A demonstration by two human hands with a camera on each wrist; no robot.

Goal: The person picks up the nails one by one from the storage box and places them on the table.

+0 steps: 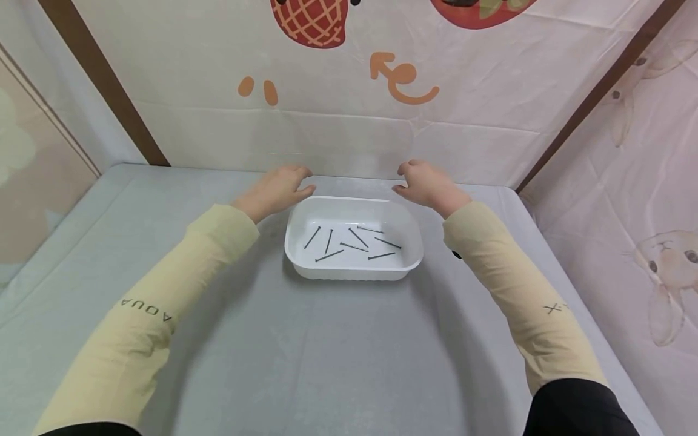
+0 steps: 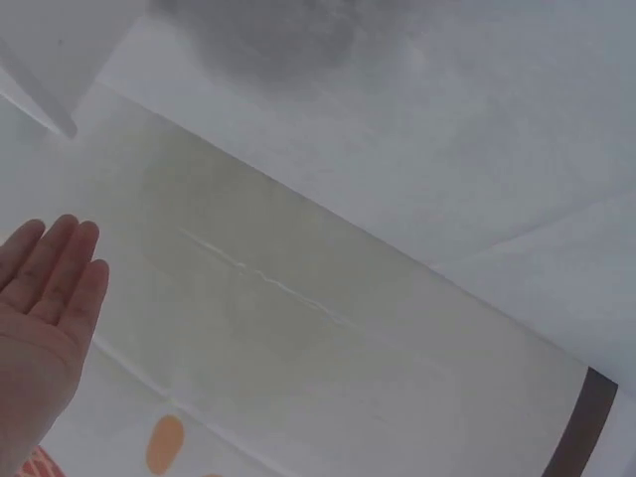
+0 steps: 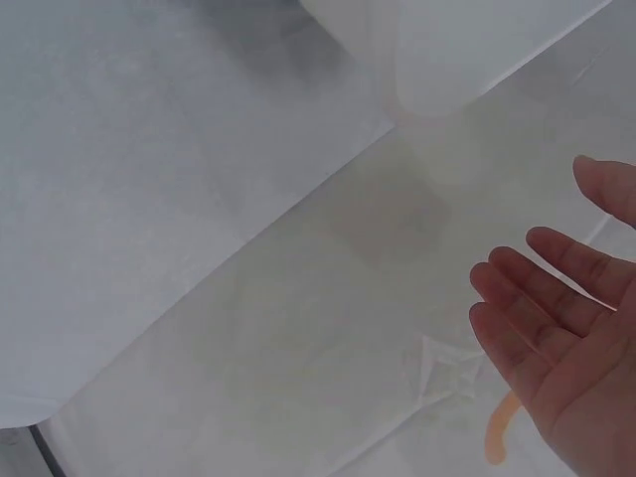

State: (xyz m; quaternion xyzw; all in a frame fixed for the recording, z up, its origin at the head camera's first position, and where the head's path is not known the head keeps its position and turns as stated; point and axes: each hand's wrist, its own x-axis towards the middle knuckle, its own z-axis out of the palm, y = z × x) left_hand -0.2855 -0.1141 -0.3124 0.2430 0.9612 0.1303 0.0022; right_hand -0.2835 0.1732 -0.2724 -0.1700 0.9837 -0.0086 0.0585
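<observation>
A white plastic tray [image 1: 354, 274] with rounded corners sits on the table, and several dark nails [image 1: 354, 247] lie scattered on its bottom. Just beyond the tray's far left corner is my left hand [image 1: 278, 191], empty, its fingers and thumb loosely extended. My right hand [image 1: 428, 184] hovers past the far right corner, also empty, with thumb and fingers apart. In the left wrist view the left palm [image 2: 45, 318] shows nearly straight fingers. The right wrist view has the right hand [image 3: 576, 338] with slightly bent fingers near the tray's edge [image 3: 437, 60].
A pale blue-grey cloth [image 1: 338, 351] covers the table. Behind it hangs a white printed curtain [image 1: 338, 139] with brown stripes, close beyond both hands. Another printed curtain [image 1: 627, 181] hangs on the right side. A small black object [image 1: 457, 255] peeks out beside the right sleeve.
</observation>
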